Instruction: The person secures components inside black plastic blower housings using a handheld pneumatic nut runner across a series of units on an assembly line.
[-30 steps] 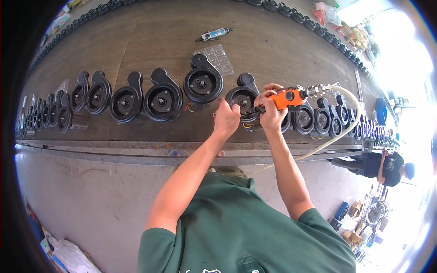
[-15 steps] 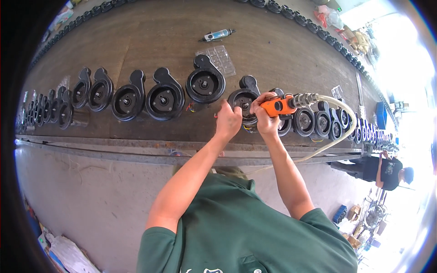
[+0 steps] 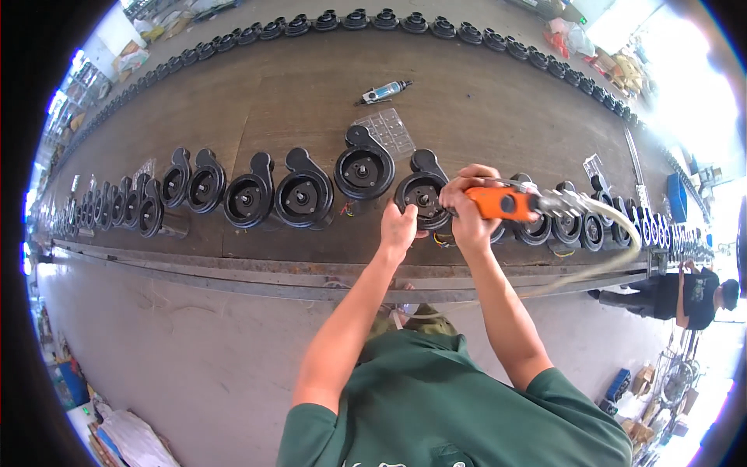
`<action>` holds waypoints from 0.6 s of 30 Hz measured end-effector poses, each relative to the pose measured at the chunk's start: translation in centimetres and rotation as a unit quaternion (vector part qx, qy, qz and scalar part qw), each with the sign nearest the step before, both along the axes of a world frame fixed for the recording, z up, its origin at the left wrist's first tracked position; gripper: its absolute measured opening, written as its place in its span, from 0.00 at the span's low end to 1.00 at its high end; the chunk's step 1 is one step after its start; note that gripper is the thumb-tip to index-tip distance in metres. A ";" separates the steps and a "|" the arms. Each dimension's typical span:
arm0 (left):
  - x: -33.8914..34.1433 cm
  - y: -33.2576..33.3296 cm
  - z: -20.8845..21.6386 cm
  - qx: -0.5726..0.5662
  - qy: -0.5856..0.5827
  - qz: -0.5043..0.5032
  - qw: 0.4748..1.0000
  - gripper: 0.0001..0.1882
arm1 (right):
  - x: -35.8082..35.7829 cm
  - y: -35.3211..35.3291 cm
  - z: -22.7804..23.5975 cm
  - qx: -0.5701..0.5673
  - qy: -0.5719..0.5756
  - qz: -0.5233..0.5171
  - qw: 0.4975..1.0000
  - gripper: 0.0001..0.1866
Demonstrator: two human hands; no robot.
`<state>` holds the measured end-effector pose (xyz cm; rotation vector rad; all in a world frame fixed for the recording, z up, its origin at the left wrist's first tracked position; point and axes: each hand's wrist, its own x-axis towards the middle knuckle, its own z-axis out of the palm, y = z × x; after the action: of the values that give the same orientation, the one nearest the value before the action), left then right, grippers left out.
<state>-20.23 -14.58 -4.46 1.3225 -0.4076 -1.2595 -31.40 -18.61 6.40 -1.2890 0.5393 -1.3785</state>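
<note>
My right hand [image 3: 471, 210] is closed round an orange air tool [image 3: 498, 203], with a metal coupling and a pale hose [image 3: 627, 222] trailing from its back end. The tool's front end is hidden by my fingers, beside a black snail-shaped blower housing [image 3: 421, 190]. My left hand [image 3: 398, 230] grips this housing at its near left rim, thumb on the edge. Inside the round opening a small metal shaft shows, and coloured wires [image 3: 442, 240] stick out below. Another such housing [image 3: 364, 168] stands just to the left.
More black housings [image 3: 303, 188] line the table's near side, left and right. A blue and silver air tool [image 3: 384, 93] and a clear plastic tray [image 3: 387, 131] lie beyond them. Small black parts [image 3: 385, 19] edge the far side. A person [image 3: 692, 296] stands at the far right.
My left hand has moved from beside the housing onto its near left rim. The orange tool stays in my right hand, and the whole view has shifted.
</note>
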 end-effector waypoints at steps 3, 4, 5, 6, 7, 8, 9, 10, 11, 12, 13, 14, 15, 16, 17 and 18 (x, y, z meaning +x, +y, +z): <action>-1.7 0.6 -1.5 -0.005 0.017 0.046 0.999 0.19 | -1.1 2.0 3.4 -0.006 -0.028 -0.016 0.999 0.14; -2.4 0.2 -1.7 -0.018 0.028 0.063 0.998 0.19 | -1.9 2.4 3.8 0.004 -0.008 -0.038 0.999 0.16; -3.0 0.0 -1.0 -0.031 0.047 0.075 0.996 0.19 | -3.0 2.8 3.6 0.019 -0.019 -0.041 0.999 0.16; -3.0 -0.6 -0.4 -0.025 0.053 0.097 0.994 0.18 | -4.0 3.5 3.1 0.054 -0.008 -0.079 0.995 0.17; -3.4 -0.3 -0.4 -0.013 0.065 0.119 0.991 0.18 | -5.1 3.8 2.9 0.068 -0.021 -0.098 0.993 0.15; -3.0 -0.7 -0.3 0.003 0.090 0.121 0.989 0.17 | -6.1 4.2 3.0 0.105 0.010 -0.148 0.983 0.16; -3.0 -0.5 -0.1 0.034 0.111 0.126 0.985 0.18 | -7.2 4.7 3.2 0.141 0.040 -0.196 0.969 0.17; -2.9 -0.4 -0.2 0.045 0.151 0.112 0.981 0.19 | -8.8 4.8 3.4 0.132 0.072 -0.244 0.958 0.19; -2.9 0.2 0.1 0.059 0.184 0.105 0.975 0.20 | -10.4 4.6 3.2 0.130 0.092 -0.277 0.947 0.18; -3.3 0.8 0.4 0.105 0.182 0.113 0.971 0.20 | -12.0 4.4 3.5 0.119 0.098 -0.293 0.944 0.18; -3.5 1.8 2.1 0.155 0.171 0.116 0.966 0.20 | -13.6 4.5 3.5 0.114 0.099 -0.313 0.938 0.17; -3.6 2.8 4.4 0.179 0.140 0.091 0.970 0.20 | -14.7 4.5 4.0 0.108 0.068 -0.316 0.940 0.16; -4.3 3.8 4.3 0.133 0.080 0.085 0.984 0.19 | -15.6 4.2 4.4 0.090 0.048 -0.311 0.945 0.15; -4.8 4.6 4.0 0.082 0.019 0.080 0.993 0.19 | -16.1 3.8 4.7 0.082 0.046 -0.306 0.947 0.14; -5.3 4.7 3.7 0.030 -0.041 0.075 0.996 0.18 | -16.7 3.4 5.1 0.074 0.045 -0.300 0.950 0.14; -5.7 4.3 3.3 -0.065 -0.095 0.050 0.992 0.17 | -16.9 2.9 5.4 0.079 0.040 -0.306 0.948 0.13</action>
<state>-25.91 -10.24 -1.18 1.3383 -0.5418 -1.0106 -48.30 -15.71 11.76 -1.0889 1.1518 -1.7431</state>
